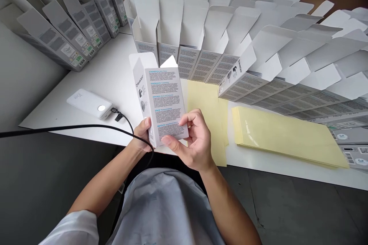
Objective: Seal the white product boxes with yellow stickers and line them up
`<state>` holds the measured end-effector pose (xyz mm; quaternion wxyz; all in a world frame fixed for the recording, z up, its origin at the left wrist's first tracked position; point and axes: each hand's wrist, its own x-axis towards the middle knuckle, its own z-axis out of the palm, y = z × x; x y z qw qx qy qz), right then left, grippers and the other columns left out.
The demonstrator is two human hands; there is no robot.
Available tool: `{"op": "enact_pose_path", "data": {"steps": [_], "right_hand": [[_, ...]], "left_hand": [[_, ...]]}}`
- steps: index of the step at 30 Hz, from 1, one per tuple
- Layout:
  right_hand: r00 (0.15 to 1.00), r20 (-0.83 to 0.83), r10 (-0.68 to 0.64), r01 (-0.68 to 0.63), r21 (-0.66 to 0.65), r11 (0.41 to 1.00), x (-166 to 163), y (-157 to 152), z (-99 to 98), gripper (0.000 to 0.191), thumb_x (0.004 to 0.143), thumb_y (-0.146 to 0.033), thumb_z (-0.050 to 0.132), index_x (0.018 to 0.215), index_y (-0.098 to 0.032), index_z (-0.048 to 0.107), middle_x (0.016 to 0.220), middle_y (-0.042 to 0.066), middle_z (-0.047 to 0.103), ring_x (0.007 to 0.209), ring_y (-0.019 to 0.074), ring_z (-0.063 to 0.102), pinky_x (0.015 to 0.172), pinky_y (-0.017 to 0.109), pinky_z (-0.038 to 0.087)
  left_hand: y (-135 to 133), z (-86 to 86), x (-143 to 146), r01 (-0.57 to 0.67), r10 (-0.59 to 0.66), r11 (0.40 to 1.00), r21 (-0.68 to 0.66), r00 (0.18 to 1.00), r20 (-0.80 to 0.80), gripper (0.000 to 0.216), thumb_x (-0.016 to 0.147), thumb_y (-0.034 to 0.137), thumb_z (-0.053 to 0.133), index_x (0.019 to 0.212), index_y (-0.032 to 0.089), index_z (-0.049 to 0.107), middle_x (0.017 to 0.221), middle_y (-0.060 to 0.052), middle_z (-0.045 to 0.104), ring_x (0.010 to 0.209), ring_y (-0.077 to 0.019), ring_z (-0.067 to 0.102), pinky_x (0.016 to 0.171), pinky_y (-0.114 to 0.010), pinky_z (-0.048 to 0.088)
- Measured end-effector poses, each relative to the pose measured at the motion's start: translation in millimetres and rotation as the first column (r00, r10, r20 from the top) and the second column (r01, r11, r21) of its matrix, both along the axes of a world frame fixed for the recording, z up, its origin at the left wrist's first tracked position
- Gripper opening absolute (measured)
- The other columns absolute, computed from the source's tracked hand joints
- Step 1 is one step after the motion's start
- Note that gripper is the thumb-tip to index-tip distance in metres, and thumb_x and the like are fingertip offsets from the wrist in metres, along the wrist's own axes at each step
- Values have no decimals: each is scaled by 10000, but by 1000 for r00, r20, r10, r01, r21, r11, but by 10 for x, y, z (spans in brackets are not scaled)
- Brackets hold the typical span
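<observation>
A small white cardboard box (pixel 166 101) stands upright between my hands above the table's front edge, its top flaps raised. Printed text blocks with blue headings cover the side facing me. My left hand (pixel 141 136) grips the box at its lower left, the thumb on the narrow side and the other fingers mostly hidden behind. At the lower right, my right hand (pixel 195 139) curls round the corner. Its thumb and index finger rest on the printed face; its remaining fingers are partly hidden.
Rows of similar flap-up boxes (pixel 189 59) fill the back and right; more boxes (pixel 83 26) stand back left. Yellow sheets (pixel 208 122) and a yellow stack (pixel 287 136) lie at right. A white power bank (pixel 89 101) sits left, its black cable (pixel 71 127) crossing my left wrist.
</observation>
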<state>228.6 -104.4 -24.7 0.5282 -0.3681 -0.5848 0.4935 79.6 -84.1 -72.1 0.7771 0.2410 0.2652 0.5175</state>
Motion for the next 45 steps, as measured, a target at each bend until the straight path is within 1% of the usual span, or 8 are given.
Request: {"op": "enact_pose_path", "data": {"steps": [7, 19, 27, 31, 34, 38, 41, 45], "right_hand": [[998, 22, 55, -57, 77, 995, 108, 80, -53, 109, 929, -312, 598, 1015, -246, 609, 932, 34, 429, 778, 134, 461, 614, 270, 426], [979, 156, 130, -162, 215, 963, 27, 221, -54, 221, 919, -234, 598, 1126, -304, 570, 955, 40, 441, 771, 149, 503, 653, 296, 480], [932, -100, 348, -354, -51, 934, -61, 500, 122, 689, 757, -552, 745, 1322, -268, 470, 1220, 118, 581, 1159, 288, 572, 928, 453, 518], [901, -102, 422, -431, -81, 899, -80, 579, 173, 453, 803, -369, 741, 1195, -242, 553, 1122, 88, 666, 1047, 266, 655, 898, 467, 552], [964, 27, 265, -261, -108, 959, -177, 603, 170, 635, 742, -320, 801, 1274, -241, 462, 1219, 115, 618, 1103, 279, 632, 914, 471, 552], [922, 330, 202, -171, -122, 978, -253, 637, 205, 960, 682, -336, 843, 1456, -317, 276, 1429, 132, 458, 1307, 325, 497, 992, 514, 518], [840, 535, 91, -67, -64, 996, -96, 637, 193, 1037, 725, -396, 807, 1531, -395, 155, 1607, 97, 204, 1468, 370, 270, 1124, 618, 363], [839, 535, -95, 77, 56, 995, 283, 576, 1, 720, 872, -419, 646, 1490, -398, 278, 1577, 88, 286, 1333, 346, 481, 1026, 578, 486]], "left_hand": [[45, 18, -54, 13, -13, 1000, -26, 1000, 3, 859, 583, 592, 791, 1271, 143, 541, 1112, -81, 652, 1217, -226, 587, 966, -297, 582], [64, 195, -253, 102, -105, 994, 41, 991, 81, 752, 709, 628, 709, 1284, 166, 563, 1150, -121, 645, 1164, -235, 622, 862, -273, 580], [243, 326, -488, 344, -304, 917, 202, 930, -204, 951, 539, 650, 822, 1289, 111, 596, 1147, -170, 635, 1208, -268, 593, 1037, -355, 523], [306, 344, -605, 244, -80, 927, 286, 872, -483, 816, 617, 520, 826, 1308, 154, 593, 1308, -156, 545, 1265, -246, 540, 1056, -322, 511], [326, 450, -653, 147, 141, 905, 398, 780, -610, 976, 576, 370, 874, 1441, 218, 449, 1380, -122, 495, 1304, -213, 508, 1148, -302, 457], [465, 627, -875, 227, 120, 893, 389, 713, -691, 839, 618, 244, 840, 1378, 187, 490, 1268, -116, 590, 1160, -184, 612, 1012, -274, 549], [795, 703, -1300, 142, 210, 903, 405, 677, -705, 712, 631, 256, 829, 1272, 122, 550, 1154, -143, 643, 1006, -188, 668, 834, -259, 594], [1600, 686, -1914, 25, 420, 873, 487, 467, -778, 854, 555, 348, 870, 1300, 102, 533, 1232, -166, 604, 1128, -218, 623, 945, -316, 572]]}}
